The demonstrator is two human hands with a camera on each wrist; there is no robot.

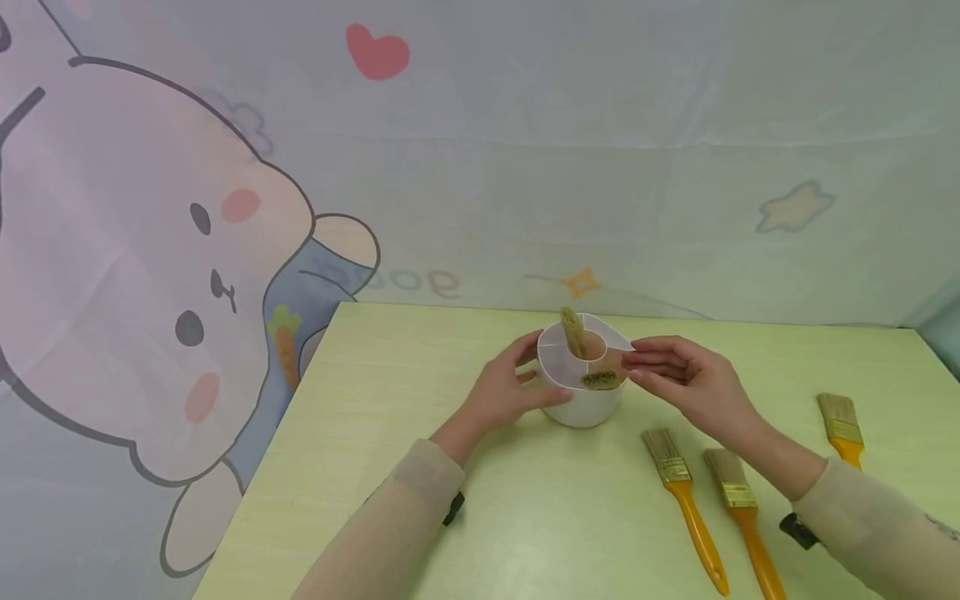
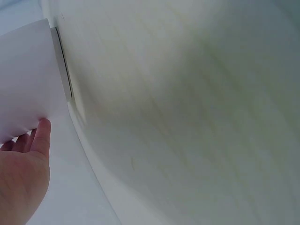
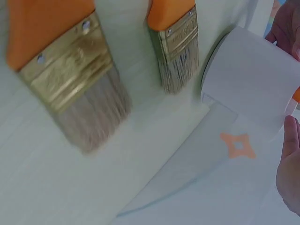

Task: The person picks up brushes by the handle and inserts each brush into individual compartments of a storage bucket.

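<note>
A round white divided container (image 1: 577, 410) stands on the table near the back edge. My left hand (image 1: 506, 379) grips its left side, thumb on the near wall and fingers round the far side. In the left wrist view, the left hand's fingers touch the container wall (image 2: 26, 79). Two bristle heads stick up from it: one paintbrush (image 1: 572, 332) near the central ring, another paintbrush (image 1: 600, 380) leaning over the near rim. My right hand (image 1: 693, 379) is at the right rim, its fairly straight fingers touching there; the fingertips are partly hidden.
Three paintbrushes with orange handles lie on the yellow-green table (image 1: 360, 417): one brush (image 1: 686, 500) and another brush (image 1: 742, 508) below the right forearm's near side, and a third brush (image 1: 842, 425) farther right. A printed cloth (image 1: 525, 183) hangs behind the table.
</note>
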